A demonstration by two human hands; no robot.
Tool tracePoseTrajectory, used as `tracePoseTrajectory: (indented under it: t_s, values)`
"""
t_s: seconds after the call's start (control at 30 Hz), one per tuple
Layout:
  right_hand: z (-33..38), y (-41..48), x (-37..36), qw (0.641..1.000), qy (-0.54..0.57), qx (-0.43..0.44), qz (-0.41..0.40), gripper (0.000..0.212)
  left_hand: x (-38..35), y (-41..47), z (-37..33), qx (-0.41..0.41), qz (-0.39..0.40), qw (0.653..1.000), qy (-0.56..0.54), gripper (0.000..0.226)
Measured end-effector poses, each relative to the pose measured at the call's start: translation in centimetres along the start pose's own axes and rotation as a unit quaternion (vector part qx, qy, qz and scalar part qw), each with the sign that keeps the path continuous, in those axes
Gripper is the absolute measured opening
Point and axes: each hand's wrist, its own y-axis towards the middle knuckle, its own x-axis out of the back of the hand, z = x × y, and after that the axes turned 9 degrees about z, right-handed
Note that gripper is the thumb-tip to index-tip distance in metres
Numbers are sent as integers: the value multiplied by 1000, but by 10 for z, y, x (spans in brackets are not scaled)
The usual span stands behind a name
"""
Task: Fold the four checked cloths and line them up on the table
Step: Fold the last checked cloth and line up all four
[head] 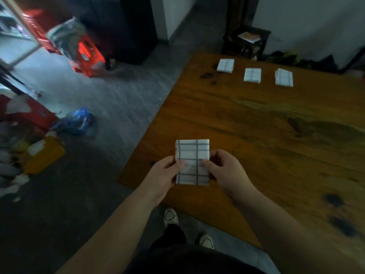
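Observation:
A folded white cloth with blue checks (pixel 192 155) is held above the near left corner of the wooden table (pixel 256 125). My left hand (pixel 165 175) pinches its left edge, thumb on top. My right hand (pixel 225 171) pinches its right edge the same way. At the far side of the table lie three folded checked cloths in a row: one at the left (pixel 225 65), one in the middle (pixel 252 75) and one at the right (pixel 284 78), each apart from the others.
Left of the table the grey floor holds clutter: red boxes (pixel 87 56), a blue plastic bag (pixel 79 121), an orange bag (pixel 44 155). A small dark stool (pixel 246 41) stands behind the table. My shoes (pixel 170 215) show below the table's near edge.

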Motion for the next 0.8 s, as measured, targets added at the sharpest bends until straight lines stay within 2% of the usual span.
tracePoseTrajectory:
  t_s: [0.1, 0.23, 0.43, 0.6, 0.8]
  values:
    - [16, -3, -10, 999, -22, 16, 21, 12, 4, -36, -16, -38, -67, 995, 61, 16]
    - [43, -2, -37, 995, -58, 57, 57, 13, 24, -78, -36, -83, -141, 979, 120, 15]
    - [92, 1, -102, 979, -78, 120, 144, 11, 73, -133, -48, -152, -275, 946, 85, 11]
    - [128, 11, -197, 961, -90, 148, 214, 15, 148, -185, -47, -204, -372, 904, 54, 9]
    - [167, 36, -368, 937, -139, 203, 249, 13, 291, -263, -30, -208, -445, 869, 52, 10]
